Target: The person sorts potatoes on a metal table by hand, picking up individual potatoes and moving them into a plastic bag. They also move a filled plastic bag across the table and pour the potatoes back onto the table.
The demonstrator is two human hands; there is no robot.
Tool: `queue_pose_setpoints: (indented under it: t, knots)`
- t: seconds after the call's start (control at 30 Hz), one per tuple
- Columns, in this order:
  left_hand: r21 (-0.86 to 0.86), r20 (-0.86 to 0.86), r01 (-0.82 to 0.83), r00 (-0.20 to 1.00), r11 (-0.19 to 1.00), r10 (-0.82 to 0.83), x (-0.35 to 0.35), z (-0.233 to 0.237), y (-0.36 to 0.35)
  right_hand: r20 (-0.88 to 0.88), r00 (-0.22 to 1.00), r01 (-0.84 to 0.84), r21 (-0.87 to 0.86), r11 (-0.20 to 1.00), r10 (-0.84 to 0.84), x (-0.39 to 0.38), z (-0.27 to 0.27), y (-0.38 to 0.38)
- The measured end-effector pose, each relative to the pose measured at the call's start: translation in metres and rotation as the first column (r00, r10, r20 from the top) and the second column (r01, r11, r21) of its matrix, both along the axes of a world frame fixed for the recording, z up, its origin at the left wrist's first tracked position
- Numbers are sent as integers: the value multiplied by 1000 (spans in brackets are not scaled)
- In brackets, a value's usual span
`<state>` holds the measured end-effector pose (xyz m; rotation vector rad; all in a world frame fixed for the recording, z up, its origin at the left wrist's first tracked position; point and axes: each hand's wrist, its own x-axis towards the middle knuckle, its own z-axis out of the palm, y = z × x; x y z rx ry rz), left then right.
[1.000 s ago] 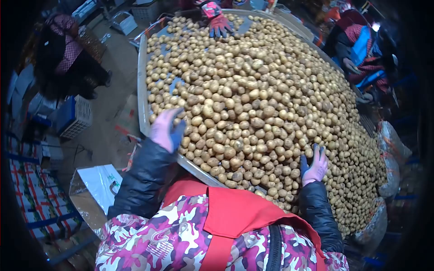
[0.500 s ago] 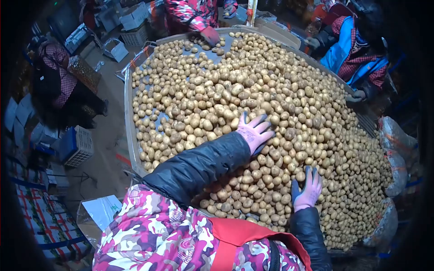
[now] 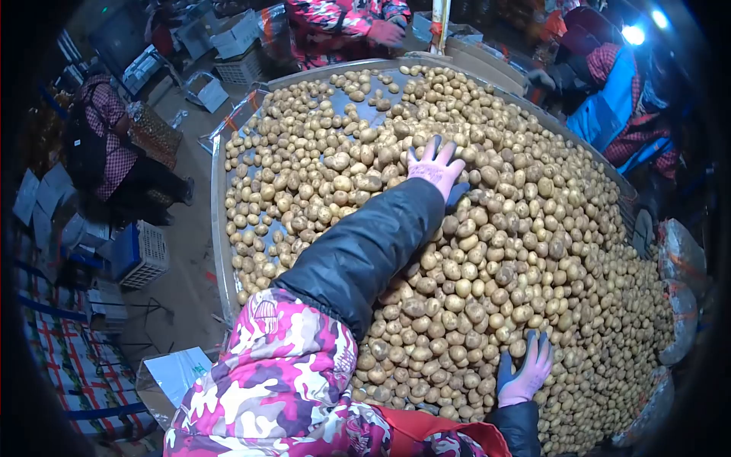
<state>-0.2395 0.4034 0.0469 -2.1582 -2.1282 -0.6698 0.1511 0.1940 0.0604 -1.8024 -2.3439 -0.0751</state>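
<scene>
A large heap of small potatoes covers a metal-edged table. My left hand, in a pink and dark-blue glove, lies palm down on the upper middle of the heap, its fingers spread. Lower right, my right hand, gloved alike, rests on the potatoes with fingers apart and thumb out. Neither hand is closed round a potato; what lies under the palms is hidden.
Across the table stands a person in a pink camouflage jacket. Another person in blue and checks is at the right edge. A third person, crates and full bags surround the table.
My left hand has reached farther up the heap. My right hand appears lower in view. The view has shifted, and the far person's hand has lifted off the potatoes.
</scene>
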Motion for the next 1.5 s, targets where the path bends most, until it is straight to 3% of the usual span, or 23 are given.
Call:
queue_pose_setpoints:
  t: [0.07,0.1,0.17,0.23,0.27,0.3,0.37,0.43,0.5,0.57,0.6,0.7,0.77,1.03,1.13,1.43,1.5]
  knots:
    - [-68,106,25,994,997,-18,-8,20,10,2,1000,-8,0,1000,8,1,2,2]
    - [18,174,86,981,996,-88,-17,20,16,5,1000,-19,0,1000,19,0,4,2]
    - [247,71,196,973,949,-220,-53,37,22,5,1000,-2,-39,999,2,-1,6,4]
    - [302,140,74,983,950,-121,-129,21,47,19,1000,8,-54,998,-7,-1,6,3]
    - [318,92,-99,993,943,73,-160,17,40,23,1000,12,-60,998,-10,-2,6,4]
    - [134,86,-254,966,958,244,-212,-13,51,29,999,19,-64,998,-17,-3,7,4]
    - [-153,-58,-339,941,928,334,-269,-31,36,46,999,20,-86,996,-16,-1,9,4]
    - [-252,-71,-342,939,905,336,-301,-48,38,48,999,5,-105,995,0,-1,8,5]
    - [-264,-79,-251,968,931,238,-305,-64,47,69,997,38,-117,992,-30,-6,13,8]
    - [-267,-37,-275,961,923,276,-306,-87,67,-24,998,-56,-112,992,54,-10,21,16]
    - [-264,-65,-352,936,898,347,-315,-102,79,18,998,-53,-94,994,55,-10,20,15]
    - [-415,-187,-459,888,786,420,-281,-57,86,5,998,-69,-64,996,69,-12,19,16]
    - [-521,15,-354,906,777,423,-288,-61,92,-5,996,-87,-46,995,87,-13,18,14]
    - [-500,36,-411,869,762,493,-274,-19,69,64,996,-57,-61,996,61,-2,13,7]
    - [-494,27,-435,858,753,514,-279,-14,66,153,988,43,-122,992,-24,7,3,2]
    - [-558,-27,-458,844,692,536,-245,6,34,109,993,-28,-97,995,39,-2,13,7]
    - [-567,-38,-449,852,691,522,-241,-13,46,80,996,-38,-88,995,45,-3,12,8]
